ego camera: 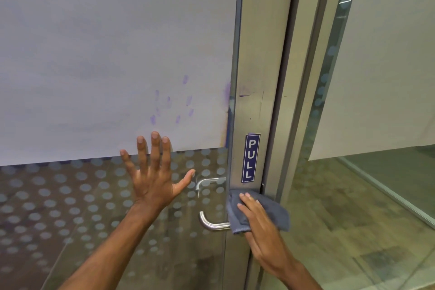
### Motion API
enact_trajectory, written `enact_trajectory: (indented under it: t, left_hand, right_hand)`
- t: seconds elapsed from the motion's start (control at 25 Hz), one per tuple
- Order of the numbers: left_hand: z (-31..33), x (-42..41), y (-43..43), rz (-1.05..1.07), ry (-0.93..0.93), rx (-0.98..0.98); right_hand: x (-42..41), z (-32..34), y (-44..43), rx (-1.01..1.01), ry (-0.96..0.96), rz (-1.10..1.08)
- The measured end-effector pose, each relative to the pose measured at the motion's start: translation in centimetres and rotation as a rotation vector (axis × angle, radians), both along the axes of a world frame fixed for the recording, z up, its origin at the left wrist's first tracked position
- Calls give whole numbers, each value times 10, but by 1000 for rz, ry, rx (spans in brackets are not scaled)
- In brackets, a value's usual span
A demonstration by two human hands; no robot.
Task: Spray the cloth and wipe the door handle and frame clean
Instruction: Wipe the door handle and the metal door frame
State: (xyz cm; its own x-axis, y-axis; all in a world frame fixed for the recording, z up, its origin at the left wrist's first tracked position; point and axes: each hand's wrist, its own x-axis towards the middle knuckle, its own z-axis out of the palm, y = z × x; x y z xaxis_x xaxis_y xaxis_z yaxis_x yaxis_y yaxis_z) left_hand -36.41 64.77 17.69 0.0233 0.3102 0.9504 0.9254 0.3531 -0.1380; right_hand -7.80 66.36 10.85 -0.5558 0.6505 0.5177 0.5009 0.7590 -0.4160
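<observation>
A glass door has a brushed metal frame (259, 54) running top to bottom right of centre. A curved steel handle (211, 223) sticks out left of the frame, low down. My right hand (261, 226) presses a grey cloth (270, 209) flat against the frame just where the handle meets it, below a blue PULL sticker (250, 158). My left hand (155, 172) is spread flat on the glass to the left of the handle, fingers apart, holding nothing. No spray bottle is in view.
The upper glass (117, 54) is covered by white film with faint purple smudges (174, 106). The lower glass carries a pattern of frosted dots (70, 195). Right of the frame stands a second glass panel (388, 77) over a wood-look floor (353, 242).
</observation>
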Motion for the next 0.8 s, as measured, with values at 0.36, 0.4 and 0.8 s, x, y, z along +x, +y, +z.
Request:
enact_trajectory:
  t: [0.36, 0.4, 0.8]
  left_hand:
    - [-1, -1, 1, -6, 11, 1]
    - [-1, -1, 1, -5, 9, -6]
    - [-1, -2, 0, -6, -5, -35]
  right_hand:
    - [-94, -8, -60, 87, 0, -339]
    - [-108, 4, -64, 6, -71, -367]
    - [-67, 32, -36, 53, -319, -120]
